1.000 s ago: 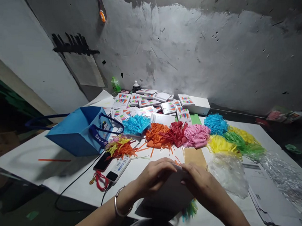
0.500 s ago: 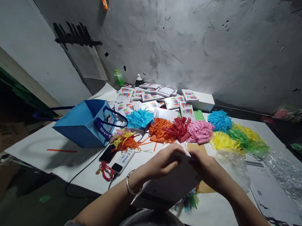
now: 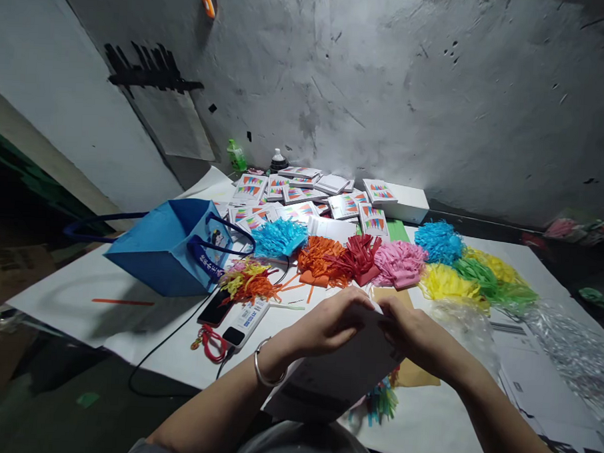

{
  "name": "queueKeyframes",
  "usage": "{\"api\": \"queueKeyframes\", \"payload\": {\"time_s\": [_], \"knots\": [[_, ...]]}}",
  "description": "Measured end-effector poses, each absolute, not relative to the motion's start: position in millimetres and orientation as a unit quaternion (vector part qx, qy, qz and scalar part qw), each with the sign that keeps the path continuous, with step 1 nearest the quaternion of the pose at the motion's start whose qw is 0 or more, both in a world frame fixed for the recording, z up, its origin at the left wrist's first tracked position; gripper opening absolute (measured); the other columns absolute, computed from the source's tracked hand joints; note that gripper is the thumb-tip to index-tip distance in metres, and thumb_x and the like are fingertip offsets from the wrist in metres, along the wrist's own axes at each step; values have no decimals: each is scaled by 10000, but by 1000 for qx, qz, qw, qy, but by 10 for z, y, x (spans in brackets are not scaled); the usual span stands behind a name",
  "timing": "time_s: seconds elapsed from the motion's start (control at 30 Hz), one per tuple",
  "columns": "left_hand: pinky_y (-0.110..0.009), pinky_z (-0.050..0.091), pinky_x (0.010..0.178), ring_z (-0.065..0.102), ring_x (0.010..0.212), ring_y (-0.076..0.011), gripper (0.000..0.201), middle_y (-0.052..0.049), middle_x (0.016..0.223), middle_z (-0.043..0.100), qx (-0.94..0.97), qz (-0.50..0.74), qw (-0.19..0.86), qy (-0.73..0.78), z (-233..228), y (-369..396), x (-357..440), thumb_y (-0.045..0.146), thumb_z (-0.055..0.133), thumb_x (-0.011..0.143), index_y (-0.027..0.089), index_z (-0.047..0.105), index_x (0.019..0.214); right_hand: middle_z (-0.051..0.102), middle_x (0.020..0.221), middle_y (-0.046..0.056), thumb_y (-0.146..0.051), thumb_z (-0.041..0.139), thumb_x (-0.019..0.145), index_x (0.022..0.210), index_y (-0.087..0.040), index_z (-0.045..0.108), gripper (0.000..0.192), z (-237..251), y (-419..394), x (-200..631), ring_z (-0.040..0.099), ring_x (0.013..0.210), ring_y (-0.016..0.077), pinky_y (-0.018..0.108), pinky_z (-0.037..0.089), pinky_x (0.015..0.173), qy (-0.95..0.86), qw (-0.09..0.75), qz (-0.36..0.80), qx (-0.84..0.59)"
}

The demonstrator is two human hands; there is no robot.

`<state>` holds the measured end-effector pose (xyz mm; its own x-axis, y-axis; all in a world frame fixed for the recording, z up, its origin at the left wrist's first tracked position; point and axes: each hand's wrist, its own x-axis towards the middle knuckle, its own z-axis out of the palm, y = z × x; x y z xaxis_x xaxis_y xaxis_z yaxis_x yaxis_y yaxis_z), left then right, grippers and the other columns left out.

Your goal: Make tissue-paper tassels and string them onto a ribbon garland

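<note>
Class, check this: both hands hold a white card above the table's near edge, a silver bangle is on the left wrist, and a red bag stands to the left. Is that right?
Not quite. The bag is blue, not red, as the head view shows. The rest stands: the left hand and right hand hold the white card above the table's near edge, and the silver bangle is on the left wrist.

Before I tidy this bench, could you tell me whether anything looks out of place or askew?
The blue bag lies tipped on its side. Loose orange strips lie scattered by the fringe piles, and one orange strip lies alone at the left. The packets at the back are heaped unevenly.
</note>
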<state>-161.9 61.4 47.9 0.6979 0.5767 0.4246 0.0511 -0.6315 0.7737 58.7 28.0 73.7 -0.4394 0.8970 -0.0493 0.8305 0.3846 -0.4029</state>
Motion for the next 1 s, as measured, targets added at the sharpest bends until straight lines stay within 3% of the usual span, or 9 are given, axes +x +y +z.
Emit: {"api": "queueKeyframes", "payload": {"time_s": [0.17,0.3,0.53,0.67,0.8,1.0], "knots": [[-334,467,927,562,1061,-210,415,-91,1135,580,839,349,374,183,469,614,-1596,41,527,796,202,489,1176,607,658,-6,-166,470,834,912,-219,503,100,687,308,593,547,549,152,242,174,473,-839,86,94,-529],[-330,472,908,568,1039,-206,381,-89,1115,588,839,349,376,181,445,607,-1567,61,539,813,200,495,1166,589,646,-14,-167,471,831,886,-222,497,82,646,304,596,511,543,145,254,157,481,-841,83,91,-527],[-317,484,865,586,984,-196,206,-96,1069,611,836,362,374,173,409,622,-1558,176,512,919,199,532,1122,559,773,-29,-216,491,860,895,-223,474,40,662,280,651,481,657,119,217,337,578,-835,162,258,-457],[-303,487,860,596,978,-191,184,-102,1064,625,842,352,374,166,444,631,-1608,183,494,935,190,553,1109,568,759,-22,-348,489,921,911,-203,559,161,692,240,698,499,656,114,212,364,571,-803,179,366,-435],[-324,476,910,600,1031,-205,287,-102,1126,633,846,322,380,189,429,597,-1635,195,543,907,203,531,1193,508,610,-33,-365,477,926,689,-184,541,305,575,173,695,456,581,107,216,312,528,-788,193,305,-499],[-277,518,806,671,910,-173,544,-92,1037,701,778,339,494,191,323,573,-1625,167,525,916,215,332,1422,580,630,-17,-350,485,927,709,-190,588,289,378,62,639,516,584,119,209,338,532,-789,187,310,-496]]}}
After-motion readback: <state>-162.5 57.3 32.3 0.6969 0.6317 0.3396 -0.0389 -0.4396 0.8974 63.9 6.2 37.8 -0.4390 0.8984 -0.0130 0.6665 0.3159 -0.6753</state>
